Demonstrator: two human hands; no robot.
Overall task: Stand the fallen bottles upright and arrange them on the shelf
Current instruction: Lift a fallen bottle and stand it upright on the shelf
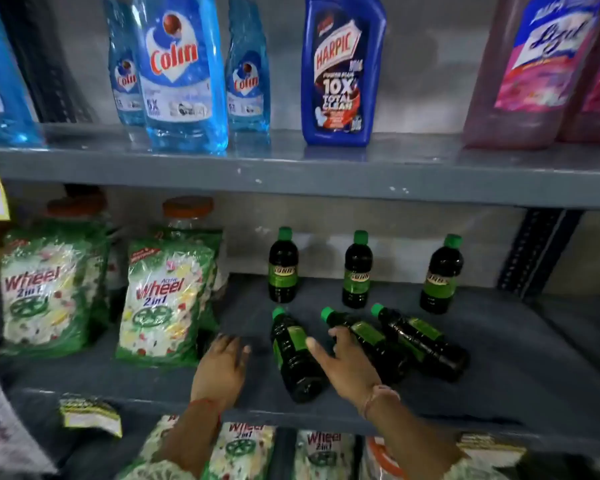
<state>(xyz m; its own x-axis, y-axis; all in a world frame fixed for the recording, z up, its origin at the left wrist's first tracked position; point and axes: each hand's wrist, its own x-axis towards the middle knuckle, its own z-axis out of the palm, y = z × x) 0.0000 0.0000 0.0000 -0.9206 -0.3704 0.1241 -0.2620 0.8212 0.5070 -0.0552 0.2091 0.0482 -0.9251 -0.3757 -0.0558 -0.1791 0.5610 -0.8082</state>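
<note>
Three dark bottles with green caps lie on their sides on the grey middle shelf (499, 358): a left one (293, 358), a middle one (378, 344) and a right one (426, 344). Behind them three of the same bottles stand upright, at the left (283, 268), in the middle (357, 271) and at the right (440, 277). My right hand (347, 362) hovers with fingers spread between the left and middle fallen bottles, fingertips touching the middle one. To the left of the left fallen bottle, my left hand (220, 367) rests open on the shelf and holds nothing.
Two Wheel detergent bags (160, 299) stand at the left of the same shelf, with jars behind. The upper shelf carries blue Colin bottles (181, 71), a Harpic bottle (340, 71) and pink Lizol bottles (541, 71). More Wheel bags (243, 448) sit on the shelf below.
</note>
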